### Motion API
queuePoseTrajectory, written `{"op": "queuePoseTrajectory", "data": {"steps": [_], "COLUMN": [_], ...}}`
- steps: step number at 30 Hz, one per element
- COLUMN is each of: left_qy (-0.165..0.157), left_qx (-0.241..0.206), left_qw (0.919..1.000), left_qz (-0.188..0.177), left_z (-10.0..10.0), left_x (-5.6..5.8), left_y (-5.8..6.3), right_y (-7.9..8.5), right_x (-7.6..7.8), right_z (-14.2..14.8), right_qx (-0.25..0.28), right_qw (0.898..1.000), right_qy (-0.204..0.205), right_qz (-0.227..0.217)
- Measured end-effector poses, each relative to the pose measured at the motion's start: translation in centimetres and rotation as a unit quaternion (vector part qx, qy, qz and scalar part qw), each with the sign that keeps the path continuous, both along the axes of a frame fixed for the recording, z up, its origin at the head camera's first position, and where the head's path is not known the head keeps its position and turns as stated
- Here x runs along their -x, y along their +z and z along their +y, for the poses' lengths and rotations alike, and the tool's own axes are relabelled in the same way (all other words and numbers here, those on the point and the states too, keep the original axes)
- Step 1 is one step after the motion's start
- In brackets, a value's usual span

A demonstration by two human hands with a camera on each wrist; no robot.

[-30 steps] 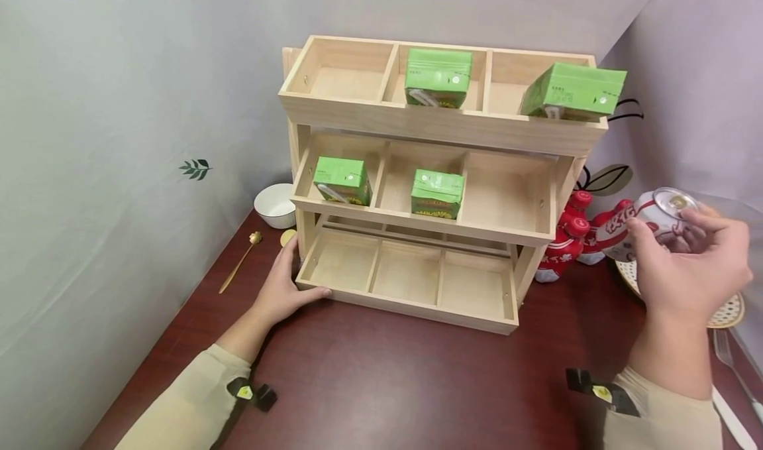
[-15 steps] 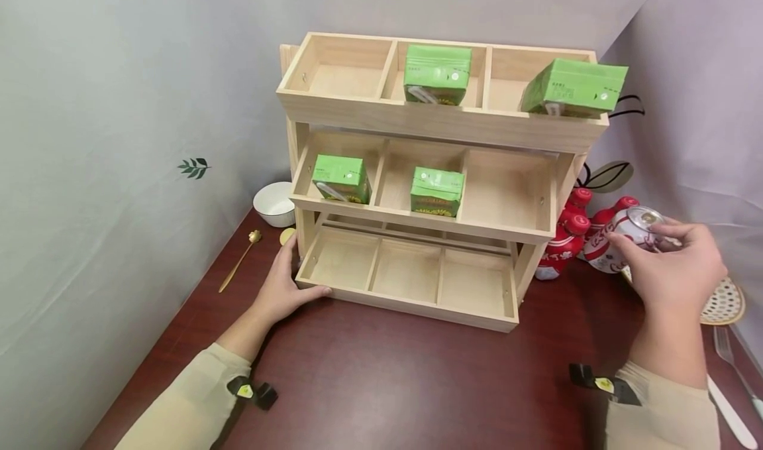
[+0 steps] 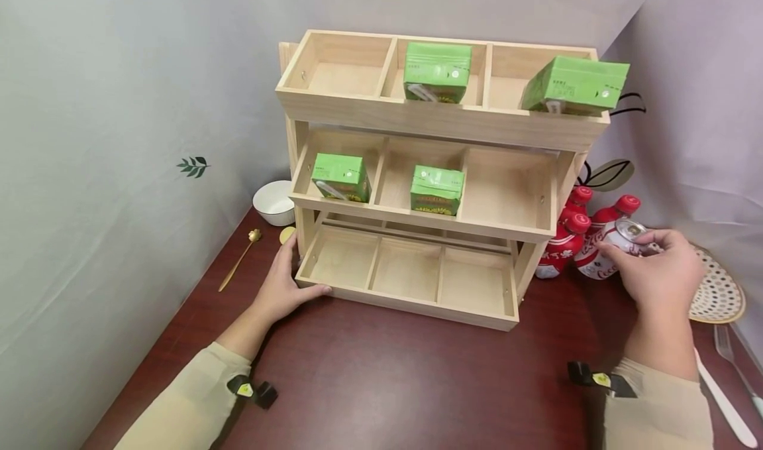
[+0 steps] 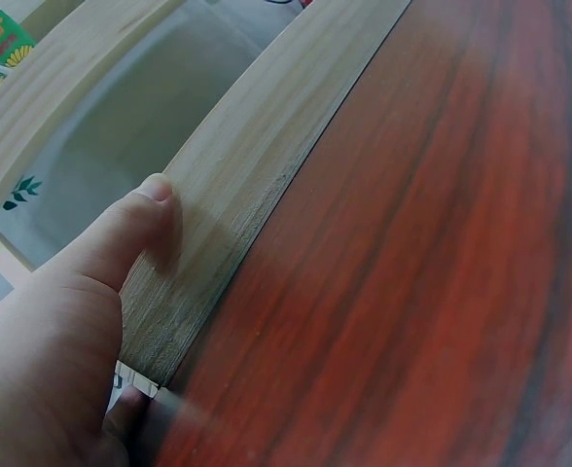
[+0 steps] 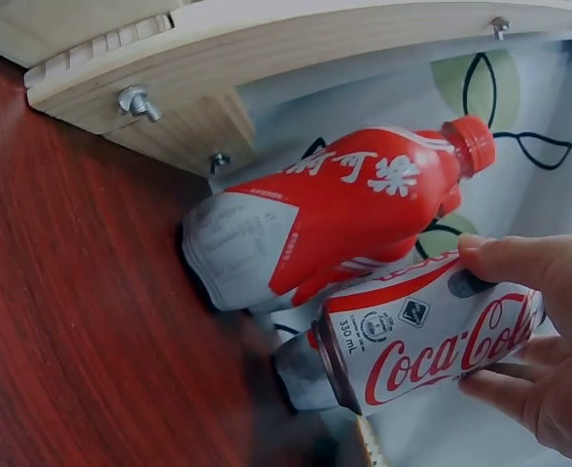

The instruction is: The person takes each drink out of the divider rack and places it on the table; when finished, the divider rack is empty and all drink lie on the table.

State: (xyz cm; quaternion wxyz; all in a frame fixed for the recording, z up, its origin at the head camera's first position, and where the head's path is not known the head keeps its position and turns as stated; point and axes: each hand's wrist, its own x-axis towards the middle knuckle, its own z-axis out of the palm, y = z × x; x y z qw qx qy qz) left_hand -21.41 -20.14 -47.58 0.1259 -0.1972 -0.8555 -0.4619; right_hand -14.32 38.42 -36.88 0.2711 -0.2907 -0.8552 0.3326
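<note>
My right hand [image 3: 664, 271] holds a silver and red Coca-Cola can [image 5: 417, 341] near its top, between thumb and fingers. In the right wrist view the can leans slightly, its base close to the dark red table. Right beside it stand red-capped Coca-Cola bottles [image 5: 335, 209] in red and white wrap. My left hand [image 3: 283, 291] grips the front left corner of the bottom tray of a three-tier wooden shelf [image 3: 417, 307]. Its thumb lies along the front board, seen in the left wrist view, while the other fingers go round the side, mostly hidden.
Green drink cartons [image 3: 438, 191] stand in the upper two tiers; the top right one [image 3: 575, 85] tilts over the edge. A white bowl [image 3: 274, 203] and gold spoon [image 3: 240, 259] lie left. A dotted plate [image 3: 718, 291], fork [image 3: 723, 344] and white-handled knife [image 3: 724, 397] are right.
My right hand has lowered the can and moved it leftward, closer to the bottles. The left hand stays at the shelf corner.
</note>
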Motion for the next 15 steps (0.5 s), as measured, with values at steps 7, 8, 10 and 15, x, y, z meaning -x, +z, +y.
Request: {"op": "queuePoseTrajectory", "data": {"steps": [7, 8, 10, 15], "left_qy": [-0.002, -0.002, -0.002, 0.002], "left_qx": [-0.003, -0.002, -0.001, -0.002], "left_qw": [1.0000, 1.0000, 1.0000, 1.0000], "left_qz": [0.001, 0.002, 0.004, 0.004], "left_z": [0.0, 0.0, 0.1, 0.0], "left_x": [0.0, 0.0, 0.0, 0.0], "left_y": [0.0, 0.0, 0.0, 0.0], "right_y": [-0.7, -0.8, -0.9, -1.3], "right_x": [0.3, 0.3, 0.3, 0.4], "right_z": [0.3, 0.3, 0.2, 0.3], "right_qx": [-0.032, -0.031, -0.032, -0.059], "right_qw": [0.999, 0.999, 0.998, 0.996], "right_qy": [0.027, 0.031, 0.038, 0.059], "right_qz": [-0.017, -0.023, -0.033, -0.036]}}
